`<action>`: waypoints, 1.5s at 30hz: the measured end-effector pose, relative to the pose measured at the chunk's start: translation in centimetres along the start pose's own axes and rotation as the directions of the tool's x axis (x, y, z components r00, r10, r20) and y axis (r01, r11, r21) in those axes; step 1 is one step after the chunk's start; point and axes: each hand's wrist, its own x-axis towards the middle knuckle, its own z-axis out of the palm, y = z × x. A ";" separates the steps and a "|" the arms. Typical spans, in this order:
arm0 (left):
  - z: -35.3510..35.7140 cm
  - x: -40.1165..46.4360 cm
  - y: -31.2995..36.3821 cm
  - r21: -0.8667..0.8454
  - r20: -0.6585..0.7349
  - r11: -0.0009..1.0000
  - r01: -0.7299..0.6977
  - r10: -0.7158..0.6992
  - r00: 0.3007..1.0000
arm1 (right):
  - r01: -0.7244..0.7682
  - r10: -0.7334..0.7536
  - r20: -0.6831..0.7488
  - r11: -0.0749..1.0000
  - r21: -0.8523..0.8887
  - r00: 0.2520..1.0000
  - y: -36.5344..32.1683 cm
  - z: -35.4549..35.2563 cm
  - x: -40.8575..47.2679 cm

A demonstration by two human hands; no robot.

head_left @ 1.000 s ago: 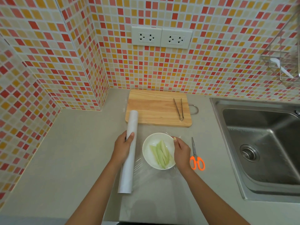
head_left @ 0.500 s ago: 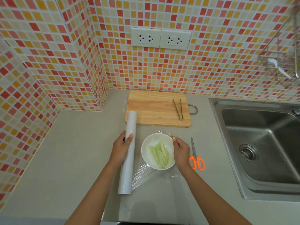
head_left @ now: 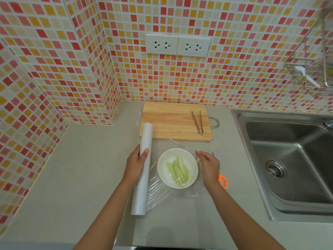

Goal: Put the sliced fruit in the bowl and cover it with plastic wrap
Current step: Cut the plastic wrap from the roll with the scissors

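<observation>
Altogether one bowl [head_left: 177,168], one roll [head_left: 142,168], two hands.

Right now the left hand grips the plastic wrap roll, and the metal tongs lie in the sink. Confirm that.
Not quite. The left hand does grip the plastic wrap roll, but the head view shows the metal tongs lying on the wooden cutting board, not in the sink.

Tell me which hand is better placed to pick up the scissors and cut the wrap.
Probably the right hand: it is right beside the scissors, partly over them. The left hand grips the roll, with the bowl between it and the scissors.
</observation>
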 end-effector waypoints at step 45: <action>-0.2 -0.7 2.4 0.095 -0.034 0.994 -0.047 0.051 0.998 | -0.242 0.265 0.062 0.937 -0.253 0.962 -7.0 -3.0 -9.2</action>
